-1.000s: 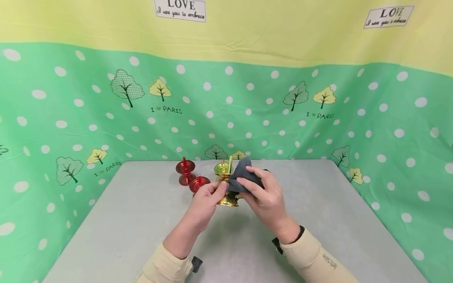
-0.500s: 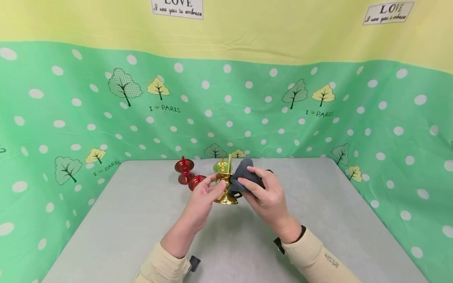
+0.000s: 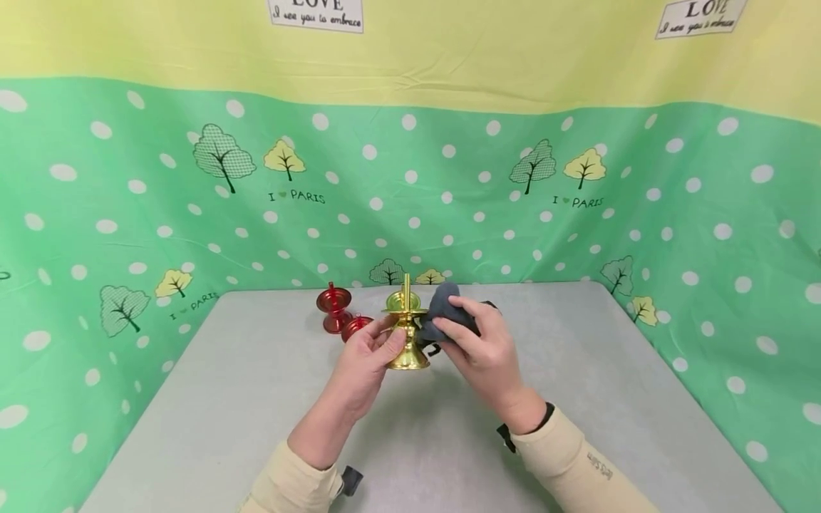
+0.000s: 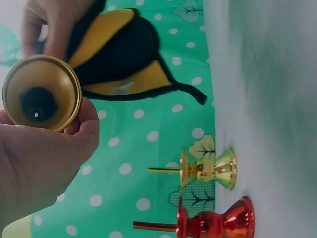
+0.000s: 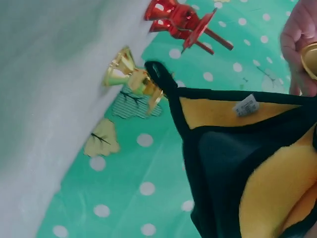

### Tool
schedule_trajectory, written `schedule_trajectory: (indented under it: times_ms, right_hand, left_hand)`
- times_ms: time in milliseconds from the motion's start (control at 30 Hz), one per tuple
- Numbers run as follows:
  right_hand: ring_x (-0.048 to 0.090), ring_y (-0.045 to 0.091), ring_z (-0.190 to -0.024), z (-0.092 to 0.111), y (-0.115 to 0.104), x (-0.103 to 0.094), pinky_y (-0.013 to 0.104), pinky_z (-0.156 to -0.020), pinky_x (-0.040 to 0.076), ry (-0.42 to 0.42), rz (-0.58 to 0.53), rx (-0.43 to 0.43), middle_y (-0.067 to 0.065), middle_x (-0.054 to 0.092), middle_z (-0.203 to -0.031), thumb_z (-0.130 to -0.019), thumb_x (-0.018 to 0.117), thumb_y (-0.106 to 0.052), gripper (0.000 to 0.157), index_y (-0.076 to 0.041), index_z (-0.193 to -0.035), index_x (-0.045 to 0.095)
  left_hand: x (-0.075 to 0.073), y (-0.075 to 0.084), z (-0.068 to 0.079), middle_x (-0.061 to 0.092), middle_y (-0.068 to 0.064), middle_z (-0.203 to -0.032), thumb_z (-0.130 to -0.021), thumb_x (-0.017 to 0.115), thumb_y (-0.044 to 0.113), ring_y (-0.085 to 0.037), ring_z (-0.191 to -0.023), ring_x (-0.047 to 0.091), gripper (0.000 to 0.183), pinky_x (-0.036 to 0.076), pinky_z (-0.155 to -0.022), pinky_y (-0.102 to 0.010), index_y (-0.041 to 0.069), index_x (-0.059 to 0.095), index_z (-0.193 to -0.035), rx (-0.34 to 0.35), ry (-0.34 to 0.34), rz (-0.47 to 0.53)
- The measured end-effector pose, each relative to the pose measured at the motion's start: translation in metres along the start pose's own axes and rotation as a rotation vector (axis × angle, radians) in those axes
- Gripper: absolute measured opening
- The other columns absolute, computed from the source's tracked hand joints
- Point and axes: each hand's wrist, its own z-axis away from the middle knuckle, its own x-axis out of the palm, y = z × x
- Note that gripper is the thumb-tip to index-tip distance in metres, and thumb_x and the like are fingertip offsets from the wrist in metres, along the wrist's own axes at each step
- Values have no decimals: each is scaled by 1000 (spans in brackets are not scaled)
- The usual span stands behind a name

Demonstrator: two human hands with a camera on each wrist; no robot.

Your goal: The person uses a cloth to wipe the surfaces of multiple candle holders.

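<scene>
My left hand (image 3: 364, 365) grips a shiny gold candlestick (image 3: 408, 358) by its middle, thumb in front. It is held up over the table, its spike pointing upward; the left wrist view looks into its hollow base (image 4: 64, 82). To its right, my right hand (image 3: 489, 356) pinches a folded cloth (image 3: 444, 303), grey outside, against the candlestick's side. Seen from the right wrist, the cloth has a yellow lining (image 5: 270, 198), black edging and a hanging loop (image 5: 161, 74). Part of the candlestick's right side is hidden behind the cloth.
Behind the held piece stands a second gold candlestick (image 4: 225, 168) on the grey table (image 3: 256, 399). Two red candlesticks, one farther back (image 3: 335, 306) and one partly hidden by my left hand (image 3: 355, 328), stand to the left. A patterned curtain (image 3: 410, 206) closes off the back and sides.
The gold candlestick has turned in my left hand from a slight tilt to upright, and my left fingers have shifted a little left around it. The cloth has stayed close beside it.
</scene>
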Motion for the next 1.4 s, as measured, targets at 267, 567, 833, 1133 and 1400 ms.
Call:
schedule_trajectory:
  times_ms: [267,567,833,1133,1400]
  right_hand:
    - [69,39,-108,-1,-5,-6,52,-83,60,6,-36,-19,23,69,-125,-108,65,-31,23,-16,-113,81]
    - [67,39,-111,-6,-12,-7,54,-86,59,-11,-28,-43,24,67,-130,-107,66,-29,20,-16,-114,80]
    - [68,40,-110,4,-2,-3,55,-86,61,-69,-16,15,23,67,-130,-96,82,-21,16,-18,-112,80]
    - [68,38,-109,-5,-14,-4,53,-86,59,25,-48,-77,24,68,-127,-107,67,-30,21,-15,-113,80]
    - [66,42,-118,6,-2,-3,56,-91,61,-62,-45,94,25,65,-132,-85,91,-11,28,-13,-111,81]
  left_hand:
    - [1,0,2,71,-19,-135,-112,56,28,-12,-115,70,46,51,-109,-31,-3,57,-147,-48,-16,-172]
    - [-1,0,2,73,-24,-133,-106,68,23,-13,-106,76,49,61,-94,-24,-5,61,-144,7,3,-170]
    - [-2,0,1,69,-23,-141,-108,64,16,-15,-119,72,47,56,-106,-33,0,53,-151,-2,42,-172]
    - [4,1,1,70,-23,-133,-105,68,22,-18,-112,74,49,62,-94,-29,-1,57,-147,-18,18,-192]
    - [4,-2,0,75,-20,-129,-99,75,8,-17,-112,74,47,61,-96,-30,1,58,-143,34,135,-165]
